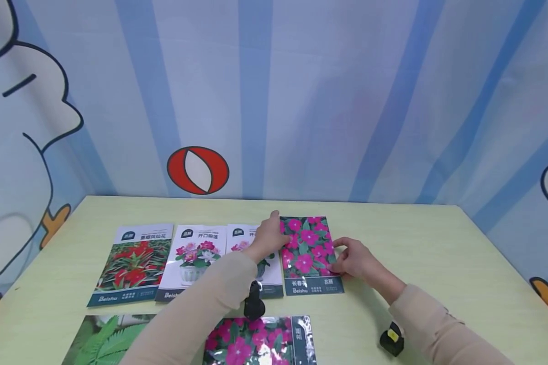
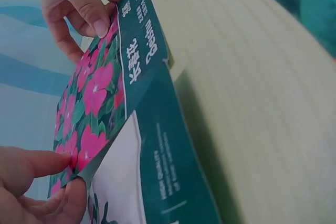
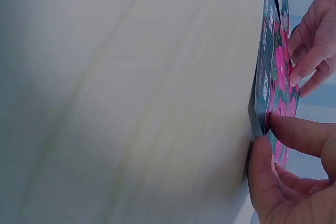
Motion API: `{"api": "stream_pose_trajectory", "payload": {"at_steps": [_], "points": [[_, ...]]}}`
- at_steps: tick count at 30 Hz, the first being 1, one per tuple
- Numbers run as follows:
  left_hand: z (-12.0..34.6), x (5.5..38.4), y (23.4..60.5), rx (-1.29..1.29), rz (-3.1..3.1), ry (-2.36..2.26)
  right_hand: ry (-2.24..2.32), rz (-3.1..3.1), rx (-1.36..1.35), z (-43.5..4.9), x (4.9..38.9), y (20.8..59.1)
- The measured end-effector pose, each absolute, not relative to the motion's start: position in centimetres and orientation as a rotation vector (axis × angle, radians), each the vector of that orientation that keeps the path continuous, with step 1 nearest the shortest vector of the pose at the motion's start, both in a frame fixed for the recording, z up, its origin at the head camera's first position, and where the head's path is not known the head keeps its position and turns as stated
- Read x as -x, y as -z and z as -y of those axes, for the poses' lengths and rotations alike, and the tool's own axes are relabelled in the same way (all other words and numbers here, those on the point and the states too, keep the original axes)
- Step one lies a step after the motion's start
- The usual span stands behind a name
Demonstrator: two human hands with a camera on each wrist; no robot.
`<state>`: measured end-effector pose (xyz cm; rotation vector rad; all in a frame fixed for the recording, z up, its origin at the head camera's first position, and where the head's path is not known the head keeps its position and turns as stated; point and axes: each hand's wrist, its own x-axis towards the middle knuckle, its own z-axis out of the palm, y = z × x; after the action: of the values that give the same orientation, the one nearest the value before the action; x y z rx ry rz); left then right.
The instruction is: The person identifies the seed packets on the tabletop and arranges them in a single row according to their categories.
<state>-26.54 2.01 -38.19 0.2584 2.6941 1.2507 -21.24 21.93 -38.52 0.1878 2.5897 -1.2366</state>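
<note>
A seed packet with pink flowers and a dark green band lies toward the back of the table, at the right end of a row. My left hand pinches its left edge between thumb and finger. At the opposite edge, my right hand pinches it low down, as the right wrist view also shows. Just left of it is a white packet with a potted flower picture, partly covered by my left hand and forearm. In the left wrist view the pink packet slightly overlaps this white packet.
Another white packet and a red-flowered packet continue the row leftward. Nearer the front lie a second pink-flowered packet, turned sideways, and a green-leaf packet. A striped blue backdrop stands behind the table.
</note>
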Motion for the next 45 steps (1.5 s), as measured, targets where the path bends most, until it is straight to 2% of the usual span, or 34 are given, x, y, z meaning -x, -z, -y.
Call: {"api": "stream_pose_trajectory", "payload": {"at_steps": [17,28,45], "points": [[-2.2,26.3,38.0,-0.322,-2.782,-1.156,1.150,-2.603,-0.232,-21.7,20.9,38.4],[-2.3,26.4,37.8,-0.258,-2.752,-1.241,1.134,-2.595,-0.234,-21.7,21.1,38.5],[1.2,26.7,34.8,-0.224,-2.596,-1.403,1.224,-2.515,-0.322,-23.1,20.3,37.8]]}}
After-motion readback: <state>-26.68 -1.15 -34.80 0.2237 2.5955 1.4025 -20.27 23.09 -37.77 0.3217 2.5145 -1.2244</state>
